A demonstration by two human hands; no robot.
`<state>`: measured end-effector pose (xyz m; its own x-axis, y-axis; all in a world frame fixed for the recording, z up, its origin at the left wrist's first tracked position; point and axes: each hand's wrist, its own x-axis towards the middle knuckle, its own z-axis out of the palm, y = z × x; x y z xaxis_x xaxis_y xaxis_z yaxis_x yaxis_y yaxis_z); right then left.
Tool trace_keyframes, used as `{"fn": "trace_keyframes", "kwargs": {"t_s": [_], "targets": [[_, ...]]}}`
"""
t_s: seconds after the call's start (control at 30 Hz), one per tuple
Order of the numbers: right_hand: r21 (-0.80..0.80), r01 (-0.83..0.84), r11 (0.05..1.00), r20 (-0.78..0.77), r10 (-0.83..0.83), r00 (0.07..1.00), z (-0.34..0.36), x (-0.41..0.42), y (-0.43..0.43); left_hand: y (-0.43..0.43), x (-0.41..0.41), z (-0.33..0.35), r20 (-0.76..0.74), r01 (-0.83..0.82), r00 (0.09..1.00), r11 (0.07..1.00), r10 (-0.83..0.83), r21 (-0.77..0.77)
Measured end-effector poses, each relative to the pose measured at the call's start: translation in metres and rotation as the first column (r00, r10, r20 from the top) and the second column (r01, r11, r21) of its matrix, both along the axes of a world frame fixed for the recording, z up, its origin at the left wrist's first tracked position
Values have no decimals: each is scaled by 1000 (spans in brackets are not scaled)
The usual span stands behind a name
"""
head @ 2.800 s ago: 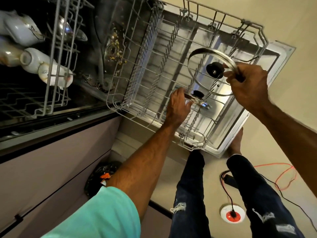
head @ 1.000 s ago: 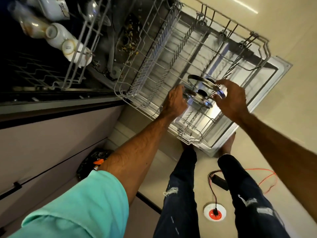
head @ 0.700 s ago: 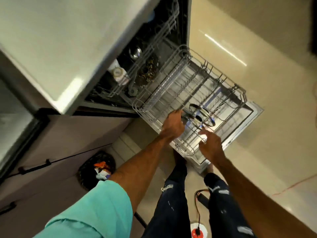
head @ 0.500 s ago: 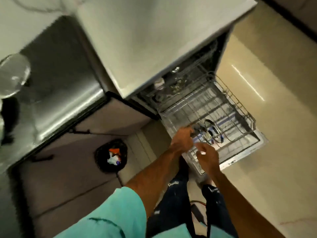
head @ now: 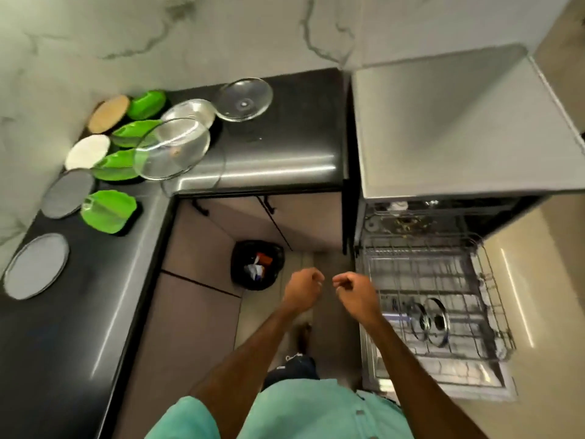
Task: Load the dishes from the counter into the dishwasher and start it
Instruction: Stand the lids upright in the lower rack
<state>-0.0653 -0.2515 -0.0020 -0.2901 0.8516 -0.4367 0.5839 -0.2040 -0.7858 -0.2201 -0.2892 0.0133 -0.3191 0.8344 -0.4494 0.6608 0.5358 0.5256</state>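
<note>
Both hands hover over the floor between the counter and the dishwasher, holding nothing. My left hand (head: 302, 288) and my right hand (head: 356, 291) have loosely curled fingers. To the right, the lower rack (head: 421, 270) is pulled out over the open dishwasher door. Two glass lids (head: 432, 321) stand in its near part. On the dark counter (head: 272, 160) at the left lie a large glass lid (head: 172, 148), a smaller glass lid (head: 245, 98), a steel plate (head: 190, 112), several green plates (head: 109, 210), a grey plate (head: 34, 264) and a darker grey plate (head: 69, 193).
A white plate (head: 88, 151) and a wooden disc (head: 109, 113) lie by the marble wall. A black waste bin (head: 256, 264) stands on the floor in the corner under the counter. The dishwasher's flat grey top (head: 443, 128) is at the right.
Both hands let go of the lids in the rack and drew back to the left. The view swung up from the rack to take in the counter and its dishes.
</note>
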Motion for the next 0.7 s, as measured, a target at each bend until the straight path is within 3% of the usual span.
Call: {"fn": "trace_keyframes", "kwargs": {"t_s": [0.13,0.37,0.47,0.7], "targets": [[104,-86,991,-44,91,995,34,-86,21,5,-67,27,70,-167,985,977,159,132],[187,-100,977,-138,127,982,75,-249,52,20,-232,61,132,-265,963,909,234,322],[183,-92,979,-174,124,977,87,-305,59,32,-300,74,164,-344,939,867,304,361],[231,-162,959,-190,207,960,118,-379,78,50,-378,94,266,-476,878,782,397,403]]}}
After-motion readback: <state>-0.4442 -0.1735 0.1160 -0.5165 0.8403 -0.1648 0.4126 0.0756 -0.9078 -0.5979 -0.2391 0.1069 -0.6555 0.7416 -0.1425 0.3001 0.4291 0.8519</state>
